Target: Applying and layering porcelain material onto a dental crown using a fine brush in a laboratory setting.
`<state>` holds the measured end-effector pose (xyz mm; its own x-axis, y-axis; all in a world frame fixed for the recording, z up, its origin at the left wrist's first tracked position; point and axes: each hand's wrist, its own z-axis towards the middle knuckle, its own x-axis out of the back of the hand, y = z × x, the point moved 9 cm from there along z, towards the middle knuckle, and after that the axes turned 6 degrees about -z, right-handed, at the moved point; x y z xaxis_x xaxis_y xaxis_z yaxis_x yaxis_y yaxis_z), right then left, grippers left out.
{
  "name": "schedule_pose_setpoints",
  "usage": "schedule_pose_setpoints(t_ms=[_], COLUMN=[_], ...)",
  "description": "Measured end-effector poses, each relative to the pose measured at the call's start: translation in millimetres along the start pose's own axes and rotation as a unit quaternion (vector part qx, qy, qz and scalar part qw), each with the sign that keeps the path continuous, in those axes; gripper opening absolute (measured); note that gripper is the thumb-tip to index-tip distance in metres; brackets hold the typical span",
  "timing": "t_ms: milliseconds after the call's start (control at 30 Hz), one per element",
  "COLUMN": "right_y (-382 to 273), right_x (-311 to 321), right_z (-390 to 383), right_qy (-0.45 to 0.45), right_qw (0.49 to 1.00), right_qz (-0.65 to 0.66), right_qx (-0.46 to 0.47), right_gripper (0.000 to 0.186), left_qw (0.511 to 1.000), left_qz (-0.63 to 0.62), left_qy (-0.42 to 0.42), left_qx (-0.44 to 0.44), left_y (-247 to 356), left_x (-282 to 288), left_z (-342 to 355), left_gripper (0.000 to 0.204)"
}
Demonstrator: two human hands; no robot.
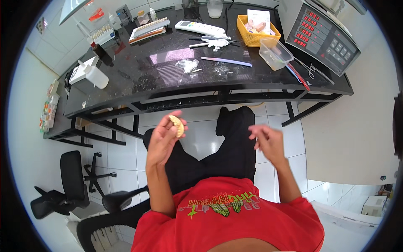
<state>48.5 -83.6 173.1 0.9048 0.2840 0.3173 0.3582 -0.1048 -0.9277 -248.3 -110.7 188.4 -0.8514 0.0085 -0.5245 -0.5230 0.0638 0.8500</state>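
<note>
My left hand [163,140] is closed on a curved pale yellow piece [176,126] that looks like a dental cast, pinched between thumb and fingers. It is held above my lap, in front of the desk edge. To its right, apart from it, my right hand [268,142] hovers over my thigh. The fingers there are loosely bent and apart, slightly blurred, and I see nothing between them. On the black desk [138,80] beyond my hands lie a lilac pen-shaped tool [226,61] and a crumpled clear plastic scrap [187,65].
Farther back are a white handpiece-like device [200,28], dark tools with white wads [216,43], and a yellow basket [253,39]. A clear tub [275,54], scissors [311,72] and a display unit [323,38] stand right. A white squeeze bottle [95,75] leans left; an office chair [73,174] stands behind.
</note>
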Motion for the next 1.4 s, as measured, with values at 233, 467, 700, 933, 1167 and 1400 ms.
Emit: schedule_pose_setpoints(t_ms=[233,467,700,933,1167,1400], right_y=[-180,-252,-252,-242,-232,-174], right_x=[15,-74,-113,-141,-169,-264], right_z=[72,96,82,46,1,11], right_qy=[0.174,0.052,-0.004,-0.068,-0.140,-0.343], right_qw=[0.936,0.864,0.858,0.872,0.850,0.868], right_qz=[-0.049,-0.185,-0.186,-0.083,-0.031,0.084], right_qx=[0.303,0.465,0.479,0.477,0.506,0.349], right_gripper=[0.015,0.015,0.017,0.017,0.015,0.042], left_qw=[0.960,0.703,0.677,0.666,0.689,0.876], left_qz=[0.220,0.585,0.634,0.633,0.552,0.204], left_qy=[0.090,0.185,0.157,0.164,0.194,0.129], left_qx=[-0.148,-0.360,-0.340,-0.359,-0.428,-0.418], left_y=[130,191,182,184,200,199], left_x=[23,54,56,60,54,10], left_z=[34,98,114,106,75,-86], left_gripper=[0.036,0.029,0.013,0.021,0.043,0.039])
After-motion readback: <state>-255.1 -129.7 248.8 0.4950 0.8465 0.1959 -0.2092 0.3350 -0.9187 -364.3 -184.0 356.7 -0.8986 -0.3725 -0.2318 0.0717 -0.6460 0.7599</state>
